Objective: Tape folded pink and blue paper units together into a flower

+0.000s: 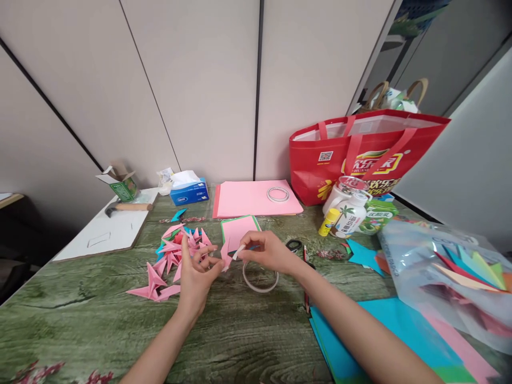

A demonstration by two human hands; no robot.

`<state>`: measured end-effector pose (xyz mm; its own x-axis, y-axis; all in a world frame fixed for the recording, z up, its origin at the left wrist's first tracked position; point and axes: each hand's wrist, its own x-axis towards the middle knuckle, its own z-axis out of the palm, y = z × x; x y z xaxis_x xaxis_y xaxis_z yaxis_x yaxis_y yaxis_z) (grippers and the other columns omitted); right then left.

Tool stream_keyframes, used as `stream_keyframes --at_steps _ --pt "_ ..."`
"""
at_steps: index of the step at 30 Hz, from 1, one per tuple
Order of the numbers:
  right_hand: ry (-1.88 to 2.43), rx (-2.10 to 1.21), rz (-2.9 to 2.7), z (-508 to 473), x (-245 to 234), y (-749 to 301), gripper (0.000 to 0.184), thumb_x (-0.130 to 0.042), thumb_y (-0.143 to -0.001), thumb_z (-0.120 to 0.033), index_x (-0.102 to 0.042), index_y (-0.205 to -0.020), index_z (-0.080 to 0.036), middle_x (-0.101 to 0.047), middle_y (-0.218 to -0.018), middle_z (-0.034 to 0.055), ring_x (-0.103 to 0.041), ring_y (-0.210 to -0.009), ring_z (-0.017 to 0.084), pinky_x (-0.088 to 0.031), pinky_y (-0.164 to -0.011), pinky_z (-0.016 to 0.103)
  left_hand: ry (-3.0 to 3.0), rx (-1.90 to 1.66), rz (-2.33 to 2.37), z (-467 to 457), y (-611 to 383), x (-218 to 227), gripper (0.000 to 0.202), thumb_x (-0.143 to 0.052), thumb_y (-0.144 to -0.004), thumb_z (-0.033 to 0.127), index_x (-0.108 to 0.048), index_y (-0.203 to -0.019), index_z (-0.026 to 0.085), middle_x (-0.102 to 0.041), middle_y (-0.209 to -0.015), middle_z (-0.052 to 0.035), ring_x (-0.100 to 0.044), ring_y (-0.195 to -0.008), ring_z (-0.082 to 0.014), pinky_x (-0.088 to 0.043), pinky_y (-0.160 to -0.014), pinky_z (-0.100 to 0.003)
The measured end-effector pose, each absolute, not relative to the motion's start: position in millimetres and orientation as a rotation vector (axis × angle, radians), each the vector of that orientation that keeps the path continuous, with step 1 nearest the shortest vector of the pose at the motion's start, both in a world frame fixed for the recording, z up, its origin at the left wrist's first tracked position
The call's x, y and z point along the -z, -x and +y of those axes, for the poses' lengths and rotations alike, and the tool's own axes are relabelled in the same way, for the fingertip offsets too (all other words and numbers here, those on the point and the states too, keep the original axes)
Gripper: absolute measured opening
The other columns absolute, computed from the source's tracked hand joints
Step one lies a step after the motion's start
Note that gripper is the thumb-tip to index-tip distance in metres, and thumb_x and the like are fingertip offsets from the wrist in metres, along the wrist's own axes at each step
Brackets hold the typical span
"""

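Over the middle of the table, my left hand pinches a pink folded paper piece between thumb and finger. My right hand is closed on a small white strip, held right beside the pink piece; whether the two touch I cannot tell. Just below my right hand lies a roll of white tape. Behind my left hand is a heap of pink folded paper pieces with some blue among them. A stack of pink and green paper squares sits beyond both hands.
At the back are a blue tissue box, large pink sheets with another tape roll, and a red bag. A hammer lies left. Right are a glue stick, scissors, blue sheets and a plastic bag.
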<state>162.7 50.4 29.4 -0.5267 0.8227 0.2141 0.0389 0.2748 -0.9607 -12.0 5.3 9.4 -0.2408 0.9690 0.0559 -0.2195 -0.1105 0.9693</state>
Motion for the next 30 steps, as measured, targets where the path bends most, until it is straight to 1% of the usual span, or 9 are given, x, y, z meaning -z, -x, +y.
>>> stream_keyframes --at_steps 3,6,8,10,15,30 --pt "0.849 -1.512 -1.748 48.1 -23.4 -155.1 0.033 -0.063 -0.068 -0.047 -0.054 -0.067 -0.015 -0.055 -0.061 -0.0022 -0.055 -0.054 0.010 -0.045 -0.055 0.023 -1.044 -1.581 1.183 3.9 10.9 -10.5 0.108 -0.072 -0.059 0.011 -0.003 -0.137 0.038 -0.057 -0.093 0.0001 -0.058 -0.058 -0.0062 -0.047 -0.059 -0.021" --pt "0.909 -1.524 -1.680 44.2 -16.8 -146.4 0.038 -0.064 -0.064 -0.052 -0.051 -0.066 -0.016 -0.054 -0.066 -0.0017 -0.057 -0.057 0.012 -0.047 -0.053 0.024 -1.088 -1.585 1.199 2.1 9.4 -11.5 0.107 -0.072 -0.060 0.011 -0.003 -0.137 0.039 -0.057 -0.094 -0.0005 -0.059 -0.058 -0.0069 -0.047 -0.057 -0.022" --pt "0.928 -1.518 -1.652 42.5 -14.0 -142.8 0.038 -0.064 -0.064 -0.052 -0.052 -0.067 -0.016 -0.056 -0.068 -0.0011 -0.058 -0.061 0.013 -0.050 -0.055 0.026 -1.095 -1.570 1.201 1.5 9.0 -11.0 0.108 -0.072 -0.059 0.012 -0.003 -0.137 0.040 -0.056 -0.094 -0.0005 -0.059 -0.058 -0.0077 -0.048 -0.057 -0.022" --pt "0.932 -1.530 -1.639 41.8 -12.7 -141.4 0.035 -0.064 -0.065 -0.050 -0.052 -0.067 -0.017 -0.057 -0.066 -0.0012 -0.060 -0.061 0.014 -0.051 -0.059 0.028 -1.096 -1.552 1.193 1.4 9.0 -9.7 0.108 -0.072 -0.058 0.012 -0.004 -0.137 0.039 -0.056 -0.094 -0.0003 -0.060 -0.058 -0.0082 -0.049 -0.057 -0.023" --pt "0.911 -1.601 -1.583 43.4 -12.6 -143.6 0.032 -0.065 -0.065 -0.046 -0.051 -0.066 -0.017 -0.060 -0.063 -0.0012 -0.062 -0.062 0.015 -0.052 -0.065 0.031 -1.096 -1.542 1.183 1.6 9.2 -8.6 0.106 -0.072 -0.059 0.013 -0.004 -0.137 0.038 -0.057 -0.093 0.0000 -0.060 -0.059 -0.0079 -0.049 -0.062 -0.025" --pt "0.887 -1.590 -1.557 46.4 -6.9 -144.5 0.034 -0.067 -0.062 -0.048 -0.052 -0.067 -0.017 -0.061 -0.061 -0.0012 -0.063 -0.062 0.016 -0.051 -0.065 0.032 -1.016 -1.522 1.148 1.2 7.8 -15.1 0.106 -0.072 -0.059 0.012 -0.005 -0.137 0.038 -0.058 -0.091 0.0005 -0.058 -0.057 -0.0062 -0.047 -0.061 -0.023"
